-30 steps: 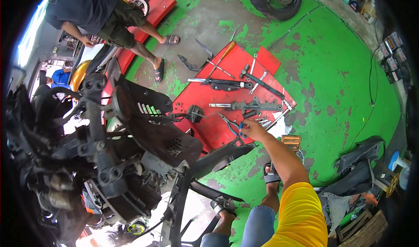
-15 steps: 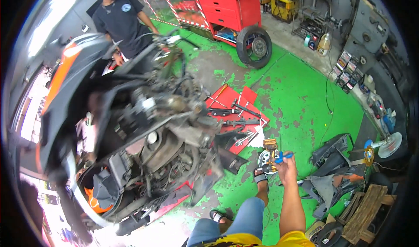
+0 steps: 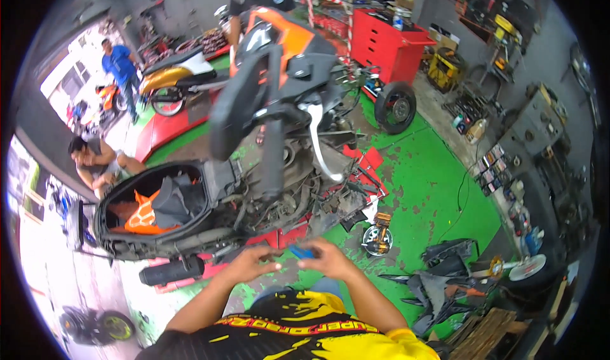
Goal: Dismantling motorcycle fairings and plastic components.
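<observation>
In front of my waist, my right hand (image 3: 327, 259) is closed around a small blue object (image 3: 301, 252); blur hides its exact kind. My left hand (image 3: 253, 263) is held to the left of it, its thumb and fingers apart with nothing visible between them. Just beyond both hands stands a partly stripped scooter (image 3: 279, 198), its inner frame and cables bare. Its handlebar grip (image 3: 273, 156) and silver brake lever (image 3: 318, 141) hang between me and the frame. Under the seat, an uncovered storage bucket (image 3: 105, 223) holds an orange and dark grey piece (image 3: 149, 214).
Tools lie on a red mat (image 3: 372, 166) beyond the scooter. Right of it are a tray-like round part (image 3: 378, 239) and removed black panels (image 3: 438, 290). A loose wheel (image 3: 395, 108) leans by a red tool cabinet (image 3: 387, 45). One person (image 3: 105, 163) crouches at left; others stand farther back.
My view has swung left, and the scooter's handlebar now shows close ahead. My right hand has drawn the blue object in toward my waist. My left hand has come into view.
</observation>
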Demonstrator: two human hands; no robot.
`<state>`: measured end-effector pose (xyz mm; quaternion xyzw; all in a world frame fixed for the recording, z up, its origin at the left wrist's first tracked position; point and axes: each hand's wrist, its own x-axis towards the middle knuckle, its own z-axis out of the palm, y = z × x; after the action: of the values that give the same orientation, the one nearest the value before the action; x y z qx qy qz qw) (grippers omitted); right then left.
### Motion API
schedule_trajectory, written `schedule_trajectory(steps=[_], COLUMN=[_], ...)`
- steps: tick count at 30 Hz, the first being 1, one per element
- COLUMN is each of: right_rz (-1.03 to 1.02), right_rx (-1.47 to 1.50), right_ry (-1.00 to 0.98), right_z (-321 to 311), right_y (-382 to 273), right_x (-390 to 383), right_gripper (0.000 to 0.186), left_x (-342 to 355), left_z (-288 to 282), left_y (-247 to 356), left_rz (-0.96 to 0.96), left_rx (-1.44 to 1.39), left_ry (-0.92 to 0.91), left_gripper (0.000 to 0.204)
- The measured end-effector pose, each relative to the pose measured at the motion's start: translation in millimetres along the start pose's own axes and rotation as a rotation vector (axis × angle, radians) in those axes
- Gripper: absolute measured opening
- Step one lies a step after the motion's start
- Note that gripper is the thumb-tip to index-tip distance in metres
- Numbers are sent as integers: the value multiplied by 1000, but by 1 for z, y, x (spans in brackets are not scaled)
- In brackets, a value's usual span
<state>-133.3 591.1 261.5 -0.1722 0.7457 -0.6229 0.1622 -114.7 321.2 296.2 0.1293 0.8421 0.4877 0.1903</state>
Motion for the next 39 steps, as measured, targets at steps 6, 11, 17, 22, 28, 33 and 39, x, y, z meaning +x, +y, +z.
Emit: schedule_trajectory(steps=[6,11,17,22,28,33,39], right_rz=[-110,-175,127,186,275,246,204], right_rx=[-218,-251,294,573,524,483,368], right_ry=[35,48,485,530,573,564,626], right_z=[61,93,107,77,47,33,23], right_y=[-36,-35,-6,-19,-2,3,-5], right_x=[83,133,224,292,347,375,387], right_gripper=[47,32,27,41,19,13,14], left_x=[9,31,75,133,205,230,247], left_z=[-1,-38,-112,-169,-205,-192,-182], left_y=[-42,-63,-85,-100,-128,-141,-135], left_rz=[-35,-99,-126,-66,-135,-162,-148], left_rx=[-468,-636,-511,-113,-414,-676,-784], left_ry=[109,342,424,431,274,429,524], left_gripper=[34,30,32,32,32,29,25])
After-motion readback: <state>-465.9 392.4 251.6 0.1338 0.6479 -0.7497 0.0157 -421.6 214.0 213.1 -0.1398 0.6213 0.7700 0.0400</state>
